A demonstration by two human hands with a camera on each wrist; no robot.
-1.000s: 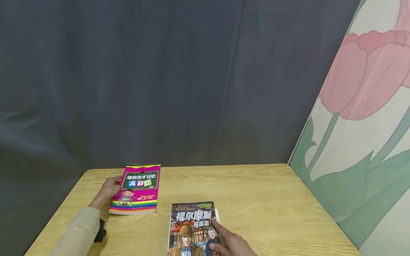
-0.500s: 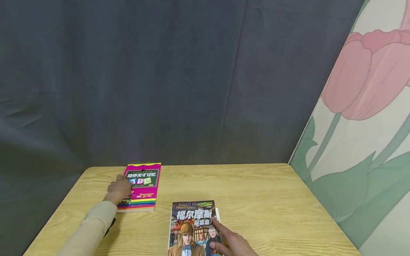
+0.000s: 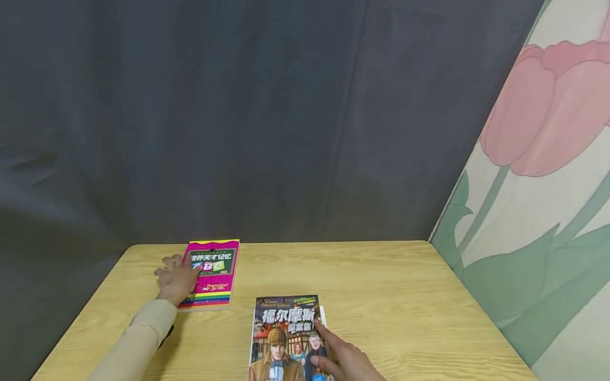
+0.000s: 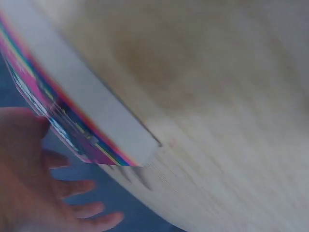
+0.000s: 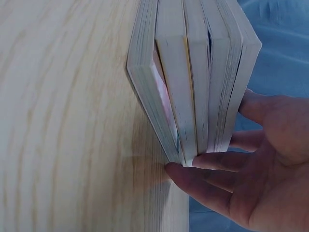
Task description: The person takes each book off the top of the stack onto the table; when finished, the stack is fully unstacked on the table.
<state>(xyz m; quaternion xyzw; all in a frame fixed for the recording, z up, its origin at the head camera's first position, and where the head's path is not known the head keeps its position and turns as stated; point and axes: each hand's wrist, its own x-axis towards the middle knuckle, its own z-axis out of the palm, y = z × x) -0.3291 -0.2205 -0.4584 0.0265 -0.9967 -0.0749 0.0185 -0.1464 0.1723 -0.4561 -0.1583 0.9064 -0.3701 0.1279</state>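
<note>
A pink book [image 3: 219,281] with rainbow stripes lies at the back left of the table. My left hand [image 3: 176,280] is at its left side, fingers spread, thumb over the cover; in the left wrist view the fingers are beside the book, clear of its page block [image 4: 87,92]. A stack of several books [image 5: 193,82] stands at the front middle, topped by a dark book [image 3: 286,338] with a man in a deerstalker on its cover. My right hand [image 3: 350,360] rests against the stack's right side, its fairly straight fingers touching the edges.
The wooden table [image 3: 400,312] ends at a dark curtain [image 3: 267,121] behind and a tulip-patterned wall cloth [image 3: 538,222] on the right. A black band shows under the left sleeve [image 3: 135,338].
My left hand has gone from gripping the pink book's left edge to over its cover, then slightly left with fingers spread. The right hand stays at the stack.
</note>
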